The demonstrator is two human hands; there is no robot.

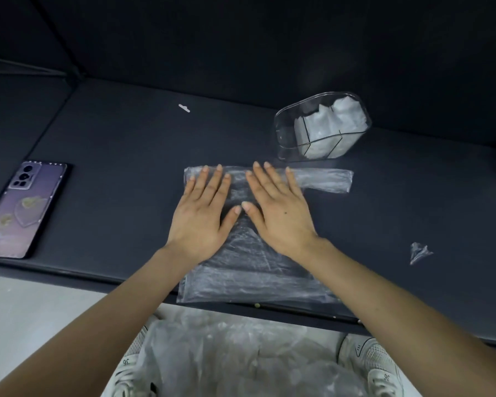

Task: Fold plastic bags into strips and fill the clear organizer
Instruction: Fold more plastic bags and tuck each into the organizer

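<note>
Head view shows the bag (252, 270) spread flat on the tabletop (126, 167). Its near edge reaches the tabletop's front edge, and its far end is turned over into a narrow band (324, 180) that runs left to right. Both hands lie palm down on the far half, side by side with the thumb tips almost meeting. The left hand (202, 216) covers the band's left end. The right hand (281, 213) covers its middle, so the band's free end sticks out to the right. The fingers (214, 181) of both hands are straight and slightly spread, with their tips on the band, pressing the plastic flat and gripping nothing. The next fold would likely roll toward the person, across the bag's length. The organizer (287, 138) stands just beyond the band, nearer the right hand, and already holds some white folded bags.
</note>
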